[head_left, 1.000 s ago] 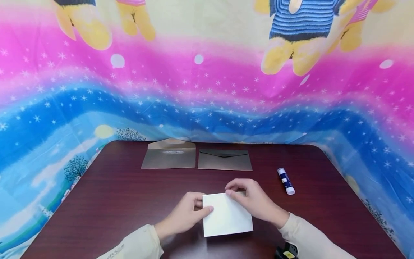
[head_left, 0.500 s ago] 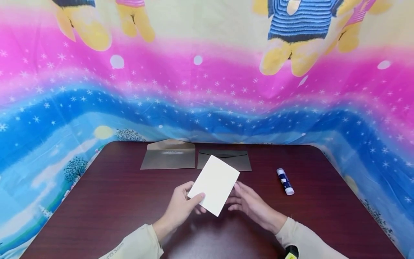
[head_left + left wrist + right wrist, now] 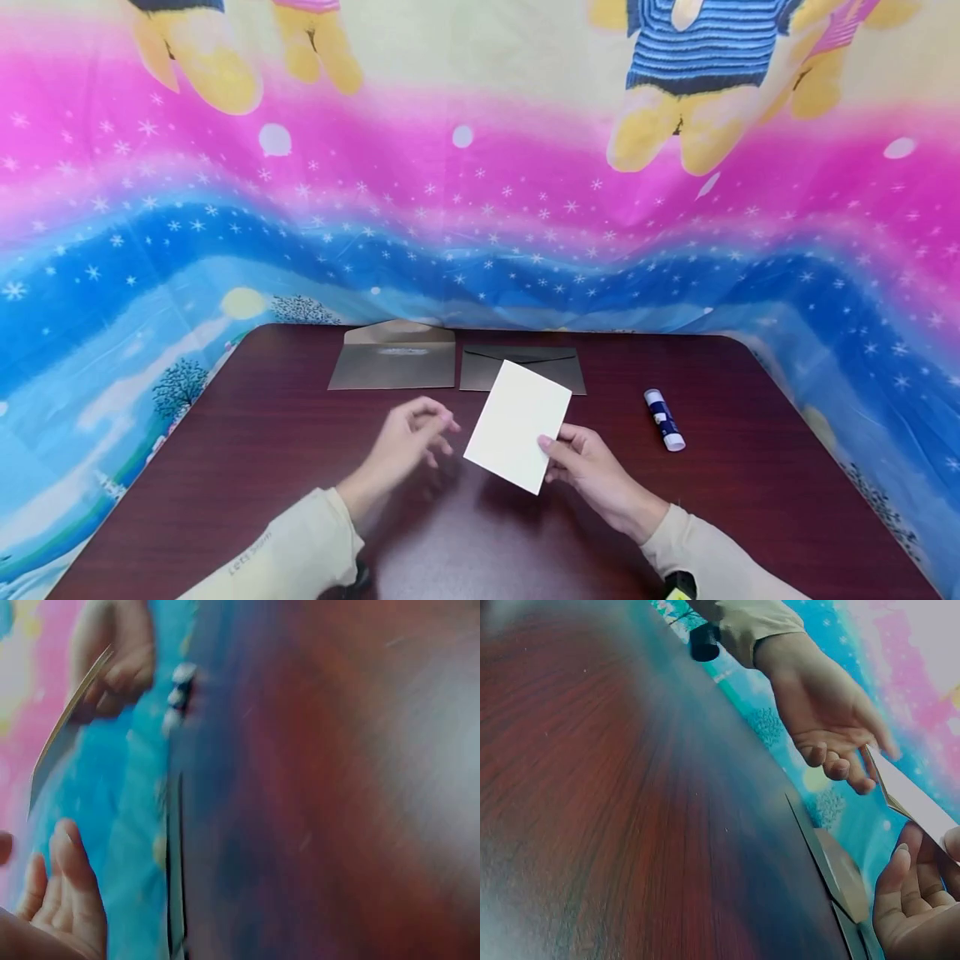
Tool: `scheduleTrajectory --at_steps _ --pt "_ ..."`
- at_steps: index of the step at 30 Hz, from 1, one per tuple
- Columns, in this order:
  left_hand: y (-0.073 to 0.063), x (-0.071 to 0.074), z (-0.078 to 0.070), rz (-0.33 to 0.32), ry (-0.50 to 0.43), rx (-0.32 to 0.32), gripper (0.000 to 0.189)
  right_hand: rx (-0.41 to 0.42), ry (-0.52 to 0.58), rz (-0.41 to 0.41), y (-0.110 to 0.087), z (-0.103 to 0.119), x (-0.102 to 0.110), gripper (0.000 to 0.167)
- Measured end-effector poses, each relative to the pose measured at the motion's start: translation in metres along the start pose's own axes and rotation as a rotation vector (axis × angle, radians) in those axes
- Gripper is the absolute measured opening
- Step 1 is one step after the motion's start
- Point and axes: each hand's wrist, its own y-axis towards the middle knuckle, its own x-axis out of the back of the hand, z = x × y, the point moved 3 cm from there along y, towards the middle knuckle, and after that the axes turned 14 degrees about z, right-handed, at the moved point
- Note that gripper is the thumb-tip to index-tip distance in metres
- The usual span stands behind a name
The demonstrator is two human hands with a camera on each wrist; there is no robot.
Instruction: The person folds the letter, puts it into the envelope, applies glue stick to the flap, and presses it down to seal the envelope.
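the right hand [image 3: 597, 473] pinches the card [image 3: 513, 423] over the table [image 3: 247, 450], toward the near edge; the left hand [image 3: 397, 446], blurry up close, seems loosely spread. the card should be light and stiff: hold its sides

Dark reddish table [image 3: 247, 467]: flap-up envelope [image 3: 393, 367], flap-down envelope [image 3: 480, 375], blue-white tube [image 3: 664, 421].

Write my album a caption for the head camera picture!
A right hand holds a white card over a dark red table, the left hand empty beside it, two envelopes lying behind.
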Motion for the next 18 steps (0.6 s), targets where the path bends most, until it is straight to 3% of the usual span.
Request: scheduleTrajectory --at_steps 3,5,9,13,18 --pt "0.010 0.031 0.002 -0.137 0.010 0.058 0.016 -0.011 0.000 -0.006 0.000 -0.001 0.003 0.035" --pt "0.017 0.051 0.004 -0.207 0.075 0.073 0.015 -0.017 -0.001 -0.007 -0.001 -0.002 0.004 0.035" --pt "0.029 0.082 0.005 -0.300 0.372 0.138 0.016 -0.019 -0.002 -0.004 -0.002 -0.004 0.006 0.036" --pt "0.037 0.105 0.005 -0.313 0.708 0.305 0.023 -0.026 -0.001 -0.005 -0.001 -0.004 0.005 0.037" --pt "0.044 0.129 0.011 -0.254 0.899 0.466 0.037 -0.037 -0.006 -0.004 0.000 -0.005 0.004 0.030"
